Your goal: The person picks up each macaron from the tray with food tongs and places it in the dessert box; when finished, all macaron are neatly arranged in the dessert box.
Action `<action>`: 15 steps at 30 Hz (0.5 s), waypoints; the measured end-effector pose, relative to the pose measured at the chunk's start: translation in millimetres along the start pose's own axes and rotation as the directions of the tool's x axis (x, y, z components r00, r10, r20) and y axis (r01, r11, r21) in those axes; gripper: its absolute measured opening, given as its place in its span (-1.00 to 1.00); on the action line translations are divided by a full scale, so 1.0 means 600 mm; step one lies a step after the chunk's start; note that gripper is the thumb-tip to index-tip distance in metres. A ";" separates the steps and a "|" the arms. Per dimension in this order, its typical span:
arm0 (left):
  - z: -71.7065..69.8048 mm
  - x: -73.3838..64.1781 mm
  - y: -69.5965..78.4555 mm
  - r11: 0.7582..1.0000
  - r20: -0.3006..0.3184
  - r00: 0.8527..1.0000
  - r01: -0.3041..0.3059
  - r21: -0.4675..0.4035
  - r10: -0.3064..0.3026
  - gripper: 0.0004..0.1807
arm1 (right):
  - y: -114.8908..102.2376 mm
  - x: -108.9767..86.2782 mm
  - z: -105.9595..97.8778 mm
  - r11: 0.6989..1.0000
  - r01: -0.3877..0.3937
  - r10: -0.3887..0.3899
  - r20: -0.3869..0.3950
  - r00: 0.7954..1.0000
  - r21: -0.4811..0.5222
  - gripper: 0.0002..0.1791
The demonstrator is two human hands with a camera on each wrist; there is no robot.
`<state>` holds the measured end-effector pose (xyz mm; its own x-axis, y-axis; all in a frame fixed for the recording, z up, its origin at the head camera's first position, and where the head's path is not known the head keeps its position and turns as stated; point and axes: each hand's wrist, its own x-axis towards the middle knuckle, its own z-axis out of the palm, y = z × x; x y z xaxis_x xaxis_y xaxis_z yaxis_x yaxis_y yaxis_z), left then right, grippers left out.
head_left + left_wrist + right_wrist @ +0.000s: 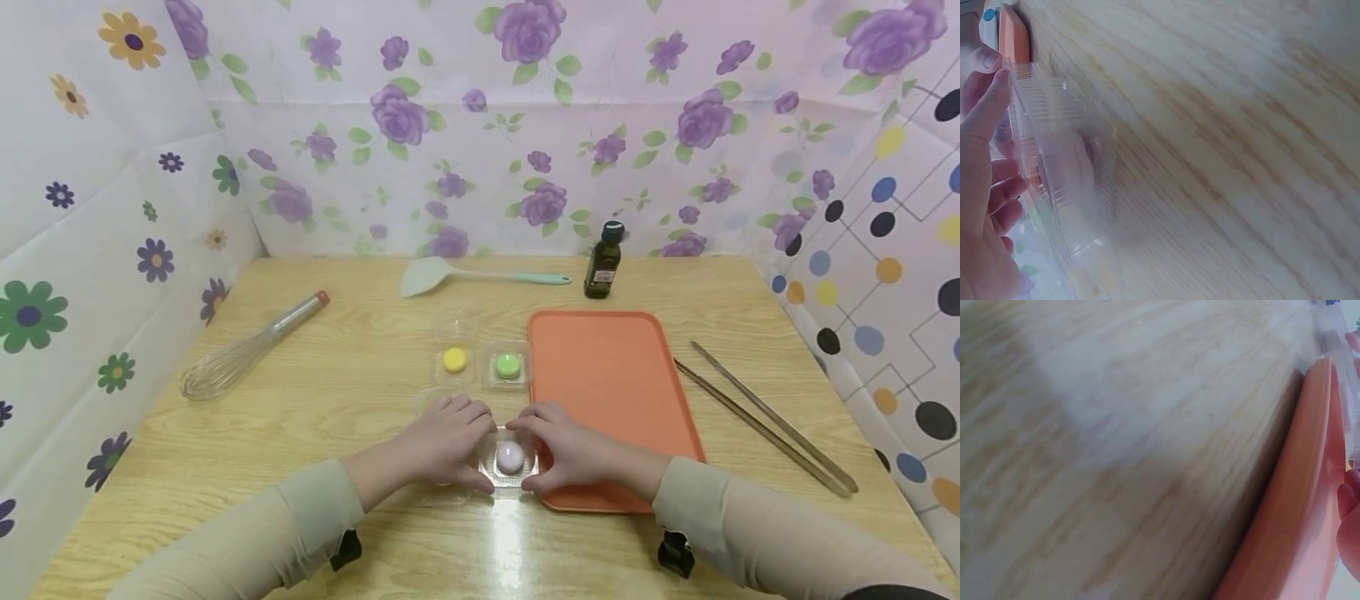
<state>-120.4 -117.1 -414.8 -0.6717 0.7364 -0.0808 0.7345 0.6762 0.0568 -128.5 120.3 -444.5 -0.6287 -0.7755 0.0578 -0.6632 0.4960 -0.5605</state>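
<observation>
A small clear plastic box (pixel 508 479) with a pale lilac macaron (pixel 511 457) inside sits between both hands, at the left edge of the orange tray (pixel 607 367). My left hand (pixel 450 442) grips its left side, thumb near and fingers far. The right hand (pixel 576 450) holds the opposite side in the same way, over the tray's edge. Another clear box (pixel 442 498) lies partly hidden under the left hand. In the left wrist view, ribbed clear plastic (pixel 1054 103) with a pale macaron (pixel 1066 165) shows beside the left fingers.
Farther back are an open box with a yellow macaron (pixel 454 360) and a box with a green macaron (pixel 507 366). A whisk (pixel 255 346) lies left, a spatula (pixel 480 275) and dark bottle (pixel 603 262) at the back, metal tongs (pixel 772 421) right of the tray.
</observation>
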 end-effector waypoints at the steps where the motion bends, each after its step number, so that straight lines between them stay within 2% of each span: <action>1: -0.001 0.000 0.000 1.000 -0.002 1.000 0.002 -0.010 -0.002 -0.17 | 0.000 0.000 -0.001 1.000 -0.001 0.001 0.004 1.000 0.004 -0.19; 5: -0.005 -0.004 -0.007 0.996 -0.024 0.999 0.020 -0.084 -0.022 -0.10 | 0.000 0.005 -0.007 1.000 -0.005 0.005 0.002 1.000 0.009 -0.15; 9: -0.011 -0.014 -0.025 0.986 -0.059 0.995 0.066 -0.155 -0.076 -0.03 | -0.001 0.018 -0.017 0.999 0.001 0.001 -0.031 1.000 0.049 -0.12; 15: -0.015 -0.029 -0.052 0.974 -0.087 0.987 0.116 -0.194 -0.135 -0.03 | -0.004 0.047 -0.028 0.991 -0.045 0.049 -0.027 0.998 0.123 -0.13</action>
<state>-132.6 -151.0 -406.4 -0.7706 0.6374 -0.0009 0.6187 0.7483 0.2391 -151.6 103.9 -427.5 -0.6711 -0.7395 0.0523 -0.5791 0.4788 -0.6598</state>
